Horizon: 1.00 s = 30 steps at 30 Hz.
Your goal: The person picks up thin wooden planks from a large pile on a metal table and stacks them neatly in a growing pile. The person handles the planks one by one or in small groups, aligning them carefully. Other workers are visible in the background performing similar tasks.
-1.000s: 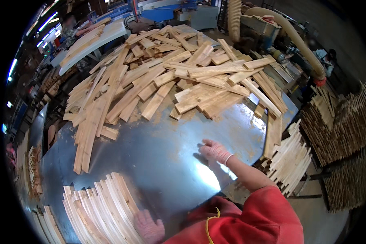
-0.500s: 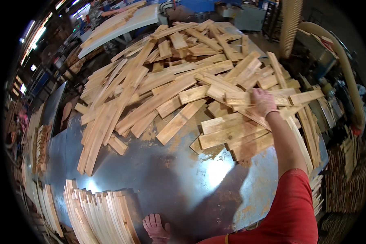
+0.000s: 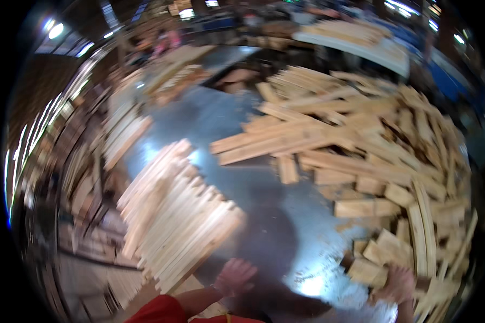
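My left hand [image 3: 236, 277], pinkish and slightly blurred, has its fingers spread over the table close to a row of pale wooden strips [image 3: 186, 229] laid side by side. At the lower right, my right hand [image 3: 397, 285] is closed over a short wooden board [image 3: 367, 273] at the near edge of a loose pile. Motion blur softens its fingertips. The pile of boards [image 3: 355, 137] spreads over the right half of the table, its pieces crossing at many angles.
The grey metal table [image 3: 264, 199] has a shiny top with sawdust on it. More stacked strips [image 3: 125, 132] lie at the left. A white table [image 3: 355, 48] with boards stands at the back. Bright lamps [image 3: 55, 30] hang at the upper left.
The view has swung to the left, so the pile now sits at the right and the row of strips nearer the middle. My right arm has drawn back toward me.
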Tool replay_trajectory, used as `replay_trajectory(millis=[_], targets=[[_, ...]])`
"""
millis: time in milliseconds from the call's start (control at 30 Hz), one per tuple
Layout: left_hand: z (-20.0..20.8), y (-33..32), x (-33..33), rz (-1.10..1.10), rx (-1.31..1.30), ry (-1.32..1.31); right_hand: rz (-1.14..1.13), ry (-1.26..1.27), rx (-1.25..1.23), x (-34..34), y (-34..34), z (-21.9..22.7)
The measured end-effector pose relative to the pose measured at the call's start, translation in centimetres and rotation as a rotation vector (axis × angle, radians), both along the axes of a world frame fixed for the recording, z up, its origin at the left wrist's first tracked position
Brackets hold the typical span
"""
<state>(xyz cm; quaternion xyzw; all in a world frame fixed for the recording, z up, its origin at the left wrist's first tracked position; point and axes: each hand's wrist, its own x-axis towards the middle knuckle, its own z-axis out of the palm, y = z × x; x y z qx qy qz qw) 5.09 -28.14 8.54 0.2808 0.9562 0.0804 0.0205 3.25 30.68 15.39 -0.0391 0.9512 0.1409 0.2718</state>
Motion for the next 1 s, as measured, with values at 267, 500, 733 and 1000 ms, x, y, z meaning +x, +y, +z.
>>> replay_trajectory(millis=[267,500,733,1000], targets=[[-3.4,-2.4,1.8,0.036,0.023,-0.066,-0.141,0.23,-0.761,-3.8,-15.3,-5.0],[-1.2,-9.3,5.8,0.185,0.201,0.062,-1.021,0.487,-1.896,-6.8,-29.6,-11.1],[0.5,-30.9,16.5,1.31,0.138,0.188,-0.369,-0.071,-1.187,-0.6,-54.5,-12.9],[-4.9,-34.0,18.7,1.469,2.234,-0.271,-0.8,-0.047,-1.697,2.3,-56.9,-9.3]])
